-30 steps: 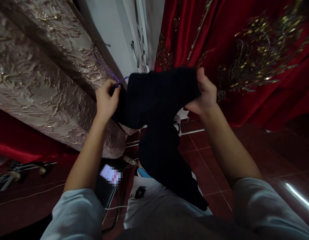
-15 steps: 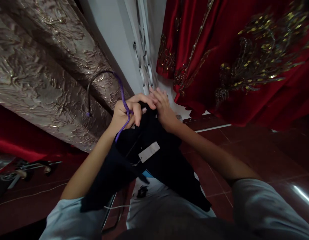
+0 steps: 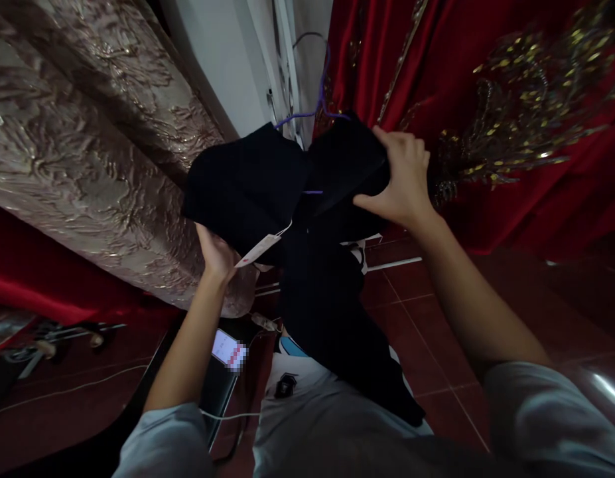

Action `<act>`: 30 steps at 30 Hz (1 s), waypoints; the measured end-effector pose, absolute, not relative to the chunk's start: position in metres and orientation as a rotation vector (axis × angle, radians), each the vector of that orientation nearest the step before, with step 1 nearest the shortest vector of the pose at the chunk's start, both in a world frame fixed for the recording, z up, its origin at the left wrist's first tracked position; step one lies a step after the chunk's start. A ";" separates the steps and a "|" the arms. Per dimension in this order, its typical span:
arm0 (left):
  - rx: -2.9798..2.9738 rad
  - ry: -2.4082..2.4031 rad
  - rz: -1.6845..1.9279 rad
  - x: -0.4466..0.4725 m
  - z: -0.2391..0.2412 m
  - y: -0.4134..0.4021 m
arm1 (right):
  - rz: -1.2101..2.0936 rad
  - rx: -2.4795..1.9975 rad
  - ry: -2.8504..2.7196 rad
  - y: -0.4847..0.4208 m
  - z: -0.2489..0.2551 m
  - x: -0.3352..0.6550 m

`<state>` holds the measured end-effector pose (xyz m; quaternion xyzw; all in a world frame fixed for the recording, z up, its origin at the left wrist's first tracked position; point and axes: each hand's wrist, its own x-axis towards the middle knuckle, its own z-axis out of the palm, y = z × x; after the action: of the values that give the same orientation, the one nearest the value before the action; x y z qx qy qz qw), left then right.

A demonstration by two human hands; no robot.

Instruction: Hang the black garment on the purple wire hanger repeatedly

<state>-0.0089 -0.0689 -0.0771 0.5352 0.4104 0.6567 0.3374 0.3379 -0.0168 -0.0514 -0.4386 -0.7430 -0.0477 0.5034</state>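
Observation:
A dark, almost black garment hangs on a purple hanger in front of me, its lower part trailing down to my lap. A white tag dangles from its left side. My left hand grips the garment's lower left edge from beneath, fingers closed into the cloth. My right hand is closed on the garment's right shoulder, thumb on top. The hanger's hook rises above the cloth toward the wall.
A beige embossed gown hangs at left and a red gown with gold beading at right, with a white wall between. A phone lies lit on a dark surface below. Red floor tiles and a white cable show.
Both hands were together at the garment's collar, threading the hanger; now they have spread apart and lifted the garment, which is on the hanger with the hook pointing up.

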 end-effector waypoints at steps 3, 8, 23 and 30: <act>1.233 1.032 1.849 -0.008 -0.093 -0.068 | -0.086 -1.033 -1.929 -0.022 -0.026 0.340; 0.982 1.245 1.924 0.007 -0.120 -0.091 | -0.118 -0.915 -2.075 -0.049 -0.026 0.350; 1.094 1.399 2.136 0.048 -0.132 -0.147 | 0.912 -1.358 -1.192 -0.104 -0.212 0.222; 1.548 1.449 1.097 0.073 -0.160 -0.157 | 1.272 -1.392 -1.433 -0.133 -0.208 0.237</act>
<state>0.0730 -0.1575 -0.1596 0.6027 0.5643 0.4273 0.3684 0.2373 -0.1333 -0.2081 -0.5445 -0.5604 0.4974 0.3769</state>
